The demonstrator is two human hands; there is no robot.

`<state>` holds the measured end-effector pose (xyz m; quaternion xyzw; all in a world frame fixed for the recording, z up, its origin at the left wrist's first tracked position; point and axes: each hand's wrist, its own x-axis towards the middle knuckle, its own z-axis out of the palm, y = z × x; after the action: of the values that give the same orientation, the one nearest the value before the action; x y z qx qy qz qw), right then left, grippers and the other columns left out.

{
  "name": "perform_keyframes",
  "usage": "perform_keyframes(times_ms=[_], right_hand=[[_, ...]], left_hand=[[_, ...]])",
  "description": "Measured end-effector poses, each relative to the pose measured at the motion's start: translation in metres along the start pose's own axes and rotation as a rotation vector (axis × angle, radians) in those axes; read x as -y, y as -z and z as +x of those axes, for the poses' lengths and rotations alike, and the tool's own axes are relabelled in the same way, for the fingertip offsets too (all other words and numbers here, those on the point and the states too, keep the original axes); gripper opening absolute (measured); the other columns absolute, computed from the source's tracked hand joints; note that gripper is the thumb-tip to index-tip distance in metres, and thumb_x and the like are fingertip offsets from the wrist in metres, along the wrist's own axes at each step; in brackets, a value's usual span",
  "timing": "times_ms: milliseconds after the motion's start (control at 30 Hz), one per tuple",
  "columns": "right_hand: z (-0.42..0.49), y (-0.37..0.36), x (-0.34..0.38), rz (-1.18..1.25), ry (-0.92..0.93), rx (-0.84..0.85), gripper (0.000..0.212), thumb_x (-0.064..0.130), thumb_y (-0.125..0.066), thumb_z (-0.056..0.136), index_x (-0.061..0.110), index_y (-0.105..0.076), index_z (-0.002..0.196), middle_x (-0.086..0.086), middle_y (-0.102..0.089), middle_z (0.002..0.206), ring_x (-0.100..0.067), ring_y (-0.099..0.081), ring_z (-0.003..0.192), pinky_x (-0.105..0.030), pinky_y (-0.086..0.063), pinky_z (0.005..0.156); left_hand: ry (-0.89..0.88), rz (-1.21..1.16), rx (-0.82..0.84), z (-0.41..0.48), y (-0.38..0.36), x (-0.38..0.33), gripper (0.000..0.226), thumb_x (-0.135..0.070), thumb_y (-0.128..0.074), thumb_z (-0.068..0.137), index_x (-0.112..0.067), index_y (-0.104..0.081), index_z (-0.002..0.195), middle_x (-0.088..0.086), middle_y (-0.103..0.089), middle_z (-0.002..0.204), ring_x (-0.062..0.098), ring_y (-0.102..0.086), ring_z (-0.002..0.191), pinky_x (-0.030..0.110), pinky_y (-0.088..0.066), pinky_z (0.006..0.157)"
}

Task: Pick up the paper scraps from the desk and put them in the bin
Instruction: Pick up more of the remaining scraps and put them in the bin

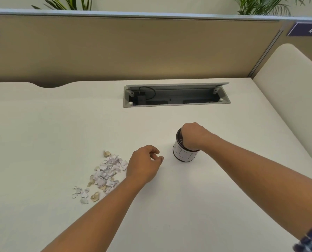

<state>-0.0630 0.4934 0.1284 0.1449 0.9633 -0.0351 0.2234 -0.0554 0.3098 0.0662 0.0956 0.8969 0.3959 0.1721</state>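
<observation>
A heap of torn paper scraps (104,174), white, lilac and tan, lies on the white desk (42,135) left of centre. My left hand (144,165) hovers just right of the heap, fingers curled loosely, thumb and forefinger near each other with nothing visible between them. The bin (183,154) is a small round can with a white paper label and dark inside, standing right of centre. My right hand (192,136) reaches down into its mouth, fingers hidden inside, so I cannot see whether they hold scraps.
An open grey cable tray (176,104) with a black plug and cord is set into the desk behind the bin. A tan partition (133,50) closes the back, a cream divider (293,99) the right. A shallow cut-out notches the far left edge.
</observation>
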Motion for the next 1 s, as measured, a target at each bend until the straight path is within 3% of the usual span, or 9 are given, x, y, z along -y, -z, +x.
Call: perform_keyframes(times_ms=[67,133,233,400,567,667,767,900,1000], right_hand=[[-0.005,0.010,-0.004,0.015,0.035,0.007,0.012,0.013,-0.056,0.085,0.007,-0.061,0.093,-0.006,-0.063,0.088,-0.025,-0.060,0.078,-0.031,-0.049,0.061],[-0.012,0.023,-0.007,0.037,0.057,-0.029,0.024,0.010,-0.058,0.084,0.014,-0.072,0.102,-0.006,-0.070,0.099,-0.026,-0.064,0.087,-0.032,-0.056,0.070],[-0.022,0.040,-0.011,0.100,0.051,-0.124,0.028,0.005,-0.062,0.084,0.019,-0.076,0.104,-0.005,-0.072,0.105,-0.026,-0.065,0.093,-0.032,-0.056,0.076],[-0.036,0.040,-0.011,0.154,0.024,-0.202,0.024,0.003,-0.066,0.082,0.015,-0.076,0.099,-0.009,-0.072,0.103,-0.028,-0.066,0.093,-0.036,-0.058,0.079],[-0.053,0.025,0.010,0.473,0.051,-0.377,0.015,0.011,-0.063,0.084,0.022,-0.074,0.084,0.004,-0.071,0.084,-0.014,-0.065,0.079,-0.024,-0.050,0.066],[-0.064,0.002,0.038,0.534,0.126,-0.321,0.011,0.018,-0.065,0.084,0.027,-0.072,0.084,0.014,-0.068,0.079,-0.004,-0.062,0.075,-0.019,-0.046,0.060],[-0.065,-0.027,0.069,0.522,0.206,-0.232,0.012,0.021,-0.066,0.084,0.025,-0.070,0.094,0.011,-0.070,0.089,-0.008,-0.064,0.079,-0.017,-0.044,0.057],[-0.056,-0.059,0.106,0.488,0.224,-0.088,0.034,0.025,-0.066,0.086,0.021,-0.062,0.119,0.002,-0.066,0.115,-0.018,-0.062,0.102,-0.030,-0.050,0.085],[-0.048,-0.073,0.129,0.455,0.217,-0.068,0.052,0.035,-0.069,0.084,0.019,-0.054,0.130,-0.004,-0.058,0.128,-0.022,-0.057,0.113,-0.035,-0.048,0.094]], left_hand=[[-0.002,-0.010,-0.006,-0.002,0.001,0.000,0.014,-0.035,-0.069,0.082,-0.030,-0.064,0.094,-0.017,-0.067,0.077,0.006,-0.062,0.070,0.026,-0.051,0.063],[-0.009,-0.015,-0.010,-0.003,0.003,0.001,0.014,-0.035,-0.069,0.082,-0.030,-0.065,0.095,-0.017,-0.067,0.078,0.004,-0.061,0.071,0.025,-0.049,0.062],[-0.016,-0.024,-0.019,-0.006,0.006,0.003,0.015,-0.036,-0.069,0.082,-0.030,-0.065,0.095,-0.015,-0.067,0.079,0.005,-0.062,0.071,0.025,-0.049,0.061],[-0.016,-0.049,-0.018,-0.017,0.012,0.008,0.016,-0.037,-0.070,0.081,-0.032,-0.065,0.094,-0.016,-0.067,0.078,0.005,-0.062,0.070,0.027,-0.051,0.061],[-0.022,-0.073,-0.017,-0.037,0.028,0.028,0.017,-0.038,-0.070,0.081,-0.036,-0.063,0.096,-0.018,-0.067,0.079,0.005,-0.061,0.064,0.026,-0.051,0.061],[0.010,-0.104,-0.083,-0.054,0.046,0.050,0.016,-0.036,-0.071,0.081,-0.037,-0.063,0.095,-0.017,-0.066,0.078,0.001,-0.059,0.060,0.023,-0.048,0.061],[0.057,-0.134,-0.147,-0.069,0.068,0.076,0.016,-0.030,-0.072,0.081,-0.034,-0.064,0.094,-0.015,-0.067,0.077,0.000,-0.060,0.059,0.022,-0.047,0.063],[0.119,-0.170,-0.219,-0.086,0.096,0.106,0.016,-0.028,-0.073,0.081,-0.034,-0.064,0.092,-0.014,-0.068,0.076,0.001,-0.059,0.056,0.018,-0.044,0.058],[0.152,-0.180,-0.263,-0.096,0.112,0.123,0.015,-0.029,-0.074,0.081,-0.036,-0.064,0.090,-0.016,-0.067,0.075,0.001,-0.059,0.055,0.015,-0.041,0.055]])
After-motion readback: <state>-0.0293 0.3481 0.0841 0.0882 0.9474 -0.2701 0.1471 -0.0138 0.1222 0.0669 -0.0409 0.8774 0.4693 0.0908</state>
